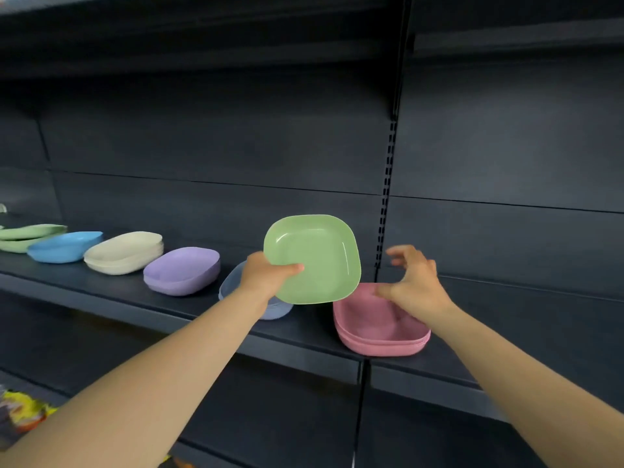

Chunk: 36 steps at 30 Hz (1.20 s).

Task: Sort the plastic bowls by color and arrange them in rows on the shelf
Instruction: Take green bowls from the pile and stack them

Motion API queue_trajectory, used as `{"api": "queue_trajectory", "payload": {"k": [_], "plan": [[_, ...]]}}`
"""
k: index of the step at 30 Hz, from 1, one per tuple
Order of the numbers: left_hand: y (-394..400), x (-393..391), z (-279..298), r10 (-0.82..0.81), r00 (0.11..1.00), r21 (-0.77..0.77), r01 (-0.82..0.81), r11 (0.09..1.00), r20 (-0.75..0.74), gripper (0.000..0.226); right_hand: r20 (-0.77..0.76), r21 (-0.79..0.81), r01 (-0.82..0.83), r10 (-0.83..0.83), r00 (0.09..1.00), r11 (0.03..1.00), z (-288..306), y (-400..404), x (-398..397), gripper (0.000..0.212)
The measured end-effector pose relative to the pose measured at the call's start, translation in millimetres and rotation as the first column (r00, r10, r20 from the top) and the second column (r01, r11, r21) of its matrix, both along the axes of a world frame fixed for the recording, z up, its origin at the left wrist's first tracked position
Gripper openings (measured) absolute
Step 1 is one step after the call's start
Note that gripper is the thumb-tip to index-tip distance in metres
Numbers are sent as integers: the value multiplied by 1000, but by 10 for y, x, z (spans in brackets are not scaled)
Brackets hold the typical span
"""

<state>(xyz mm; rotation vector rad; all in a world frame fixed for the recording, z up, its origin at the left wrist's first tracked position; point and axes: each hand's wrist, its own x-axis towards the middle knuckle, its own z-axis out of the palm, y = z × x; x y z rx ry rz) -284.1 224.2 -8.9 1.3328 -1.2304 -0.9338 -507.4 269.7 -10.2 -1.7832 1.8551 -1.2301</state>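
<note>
A green bowl (312, 258) is held up by the left hand (266, 273), thumb on its inside, its hollow tilted toward the camera, above the shelf (304, 336). The right hand (413, 282) is spread wide and holds nothing, over a pink stack (380, 327) at the shelf's front edge. A grey-blue bowl (233, 285) is partly hidden behind the left wrist. Further left, purple (182, 270), cream (125, 253), blue (64, 246) and green (27, 236) stacks are lined along the shelf.

Green bowl (312, 260) tilted, lifted above shelf (141, 300); pink stack (378, 329) beside.
</note>
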Motion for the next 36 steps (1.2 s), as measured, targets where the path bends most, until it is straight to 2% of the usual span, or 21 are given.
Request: {"api": "queue_trajectory", "payload": {"k": [3, 7, 10, 16, 25, 31, 36], "plan": [[55, 154, 20, 11, 1000, -40, -10, 999, 23, 34, 144, 33, -214, 207, 968, 976, 131, 27, 360, 64], [148, 437, 61, 9, 1000, -59, -9, 998, -13, 23, 197, -59, -222, 229, 953, 973, 144, -73, 838, 36], [183, 758, 110, 42, 999, -73, -43, 996, -7, 26, 225, -62, -211, 220, 949, 975, 131, -161, 1205, 20], [184, 1817, 122, 91, 996, -92, -92, 991, -17, 31, 140, 19, -301, 295, 945, 953, 246, -428, 2229, 25], [21, 4084, 120, 189, 978, -75, -182, 980, 91, 43, 263, 17, -406, 388, 884, 914, 84, -735, 4488, 29], [-199, 5478, 168, 201, 977, -90, -195, 977, 69, 38, 262, -21, -416, 407, 875, 909, 139, -961, 5878, 28], [-483, 6280, 132, 189, 978, -84, -182, 980, 83, 34, 310, 1, -431, 410, 858, 902, 52, -1265, 6703, 29]]}}
